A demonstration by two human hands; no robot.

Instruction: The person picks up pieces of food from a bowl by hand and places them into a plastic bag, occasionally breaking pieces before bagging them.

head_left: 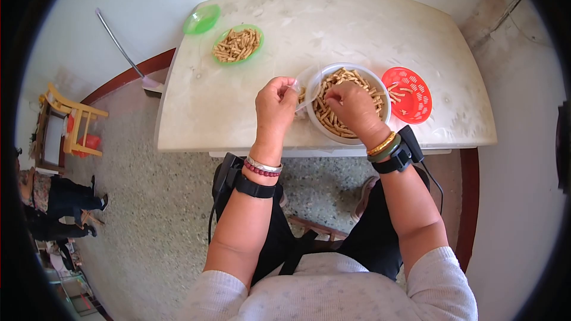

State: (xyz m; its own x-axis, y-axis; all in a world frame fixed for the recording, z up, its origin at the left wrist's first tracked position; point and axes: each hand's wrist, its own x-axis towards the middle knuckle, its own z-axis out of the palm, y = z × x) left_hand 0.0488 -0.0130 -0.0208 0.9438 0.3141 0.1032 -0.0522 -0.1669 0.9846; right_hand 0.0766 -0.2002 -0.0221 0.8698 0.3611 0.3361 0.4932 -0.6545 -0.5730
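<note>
A white bowl [376, 86] full of tan stick-shaped snacks [333, 120] sits near the front edge of the pale table [202, 113]. My right hand [355, 107] is over the bowl, fingers pinched on some sticks. Just left of the bowl, my left hand [275, 104] holds a small clear plastic container [300, 92] at the bowl's rim; a few sticks show inside it.
A green plastic dish [238, 45] of the same sticks stands at the back left, a green lid [201, 20] beside it. A red perforated basket [409, 94] with a few sticks sits right of the bowl. A yellow child's chair [71, 122] stands on the floor at left.
</note>
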